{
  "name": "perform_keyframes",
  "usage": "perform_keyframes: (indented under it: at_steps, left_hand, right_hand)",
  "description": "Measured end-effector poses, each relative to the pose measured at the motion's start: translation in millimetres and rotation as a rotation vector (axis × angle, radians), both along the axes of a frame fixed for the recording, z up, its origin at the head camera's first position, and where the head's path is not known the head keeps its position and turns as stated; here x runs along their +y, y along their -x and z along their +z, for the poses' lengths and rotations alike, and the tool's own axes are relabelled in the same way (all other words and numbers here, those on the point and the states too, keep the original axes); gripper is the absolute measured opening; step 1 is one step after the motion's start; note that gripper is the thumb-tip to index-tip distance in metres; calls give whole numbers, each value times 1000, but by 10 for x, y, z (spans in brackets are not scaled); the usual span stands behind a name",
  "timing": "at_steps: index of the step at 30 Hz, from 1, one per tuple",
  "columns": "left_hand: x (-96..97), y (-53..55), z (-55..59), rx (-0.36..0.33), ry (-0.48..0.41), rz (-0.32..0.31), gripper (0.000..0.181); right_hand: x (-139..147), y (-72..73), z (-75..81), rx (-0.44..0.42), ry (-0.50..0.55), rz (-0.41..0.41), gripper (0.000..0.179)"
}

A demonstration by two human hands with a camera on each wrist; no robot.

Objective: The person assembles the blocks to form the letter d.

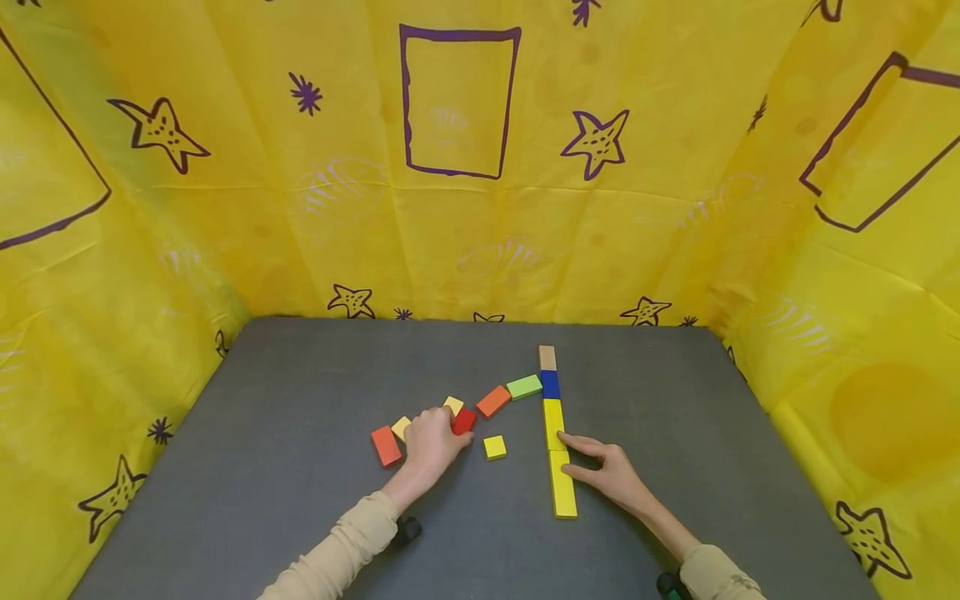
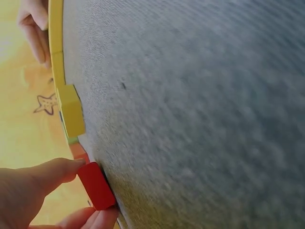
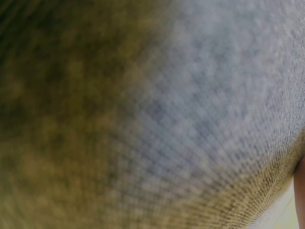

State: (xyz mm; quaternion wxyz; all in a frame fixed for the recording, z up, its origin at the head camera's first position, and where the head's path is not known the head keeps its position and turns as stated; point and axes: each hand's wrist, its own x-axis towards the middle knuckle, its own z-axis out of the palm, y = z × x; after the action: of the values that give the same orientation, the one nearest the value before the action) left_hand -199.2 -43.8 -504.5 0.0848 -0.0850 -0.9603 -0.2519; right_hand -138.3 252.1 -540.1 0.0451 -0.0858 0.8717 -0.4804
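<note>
Red block (image 1: 464,422) pinched between thumb and fingers of left hand (image 1: 429,442); right hand (image 1: 611,473), fingers extended, touches two end-to-end yellow blocks (image 1: 563,497).

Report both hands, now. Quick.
Left hand: closed, holding the red block.
Right hand: open, at the edge of the long yellow blocks, holding nothing.

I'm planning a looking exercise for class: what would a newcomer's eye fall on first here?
Probably the bright yellow cloth, behind and on both sides of the grey table. Next, the row of blocks right of centre, with the right hand at its right edge; then the red block, left of the row, pinched by the left hand.
</note>
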Motion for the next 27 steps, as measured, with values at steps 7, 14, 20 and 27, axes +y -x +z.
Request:
perform_keyframes:
  at_steps: [7,14,20,27]
  left_hand:
    - [108,-13,21,-47,-11,25,40]
    - [154,-18,9,-51,13,42,39]
    - [152,-31,12,-55,6,21,37]
    - [148,-22,13,-56,-3,11,38]
  right_hand:
    - [13,3,-1,-10,-8,1,56]
    - [-22,-6,13,-8,-14,-17,54]
    - [-113,-77,229,-7,-15,-15,53]
    - [-133,-107,346,-15,-15,-3,53]
